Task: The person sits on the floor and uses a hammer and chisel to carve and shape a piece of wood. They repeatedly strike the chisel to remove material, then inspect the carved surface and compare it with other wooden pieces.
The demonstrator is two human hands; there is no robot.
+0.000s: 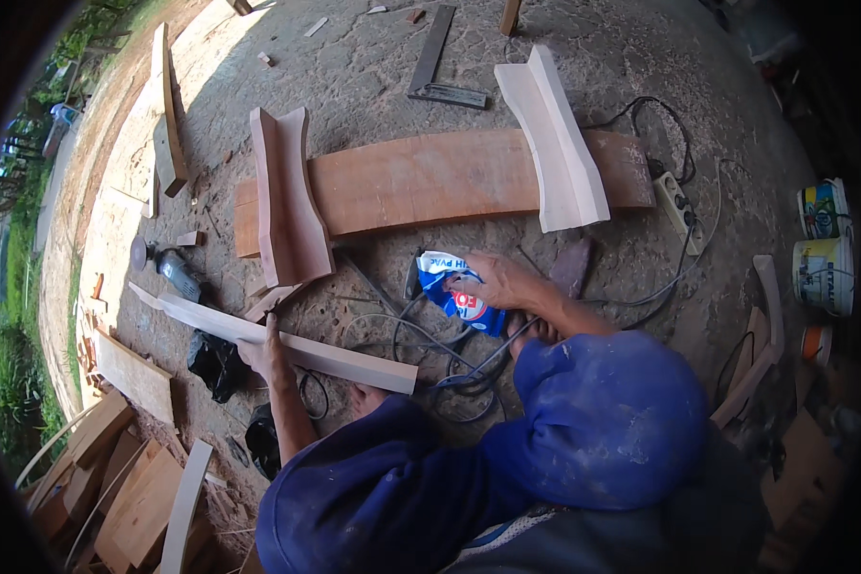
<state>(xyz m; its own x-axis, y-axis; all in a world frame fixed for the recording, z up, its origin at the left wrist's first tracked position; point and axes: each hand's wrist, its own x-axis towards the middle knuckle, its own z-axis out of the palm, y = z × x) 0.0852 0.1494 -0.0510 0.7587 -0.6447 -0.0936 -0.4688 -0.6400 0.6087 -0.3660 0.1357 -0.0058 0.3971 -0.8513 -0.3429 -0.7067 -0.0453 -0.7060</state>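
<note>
My left hand (268,356) is closed around a long, curved strip of pale wood (344,362), held low over the ground. The thumb lies over the strip's top edge. In my right hand (503,285) is a crumpled blue and white plastic packet (457,292), gripped from its right side. What the packet contains is hidden. Beyond both hands a wide reddish plank (416,182) lies across the ground. Two shaped wooden pieces with raised ribs rest on it: a reddish one (292,196) at the left and a paler one (553,143) at the right.
An angle grinder (177,273) and black plastic bags (218,364) lie at the left. Tangled cables (450,349) run near my feet toward a power strip (679,215). A carpenter's square (435,72) lies beyond the plank. Buckets (823,273) stand at the right; wood offcuts (139,497) pile up lower left.
</note>
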